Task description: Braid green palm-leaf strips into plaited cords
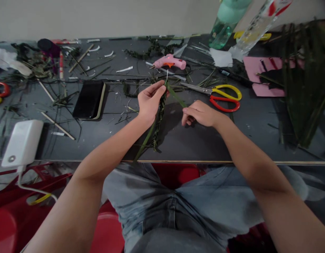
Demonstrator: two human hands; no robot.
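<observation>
My left hand (pixel 151 100) pinches the top of a dark green braided leaf strand (pixel 158 128), which hangs down toward the table's front edge. A thin pale tip (pixel 167 73) sticks up above those fingers. From the pinch a flat green leaf strip (pixel 176 95) slants down to my right hand (pixel 197 114), whose thumb and curled fingers close on its end. Another long leaf strip (pixel 145 142) trails below my left hand to the edge. Right of the hands lie scissors (pixel 225 92) with one yellow and one red handle.
A pink glue gun (pixel 170 62) lies behind the hands. To the left are a black phone (pixel 89 100) and a white power bank (pixel 22 142) with a cable. Two bottles, one green (pixel 222 33), stand at the back right, near pink paper (pixel 267 89) and large leaves (pixel 307 91). Leaf scraps litter the table.
</observation>
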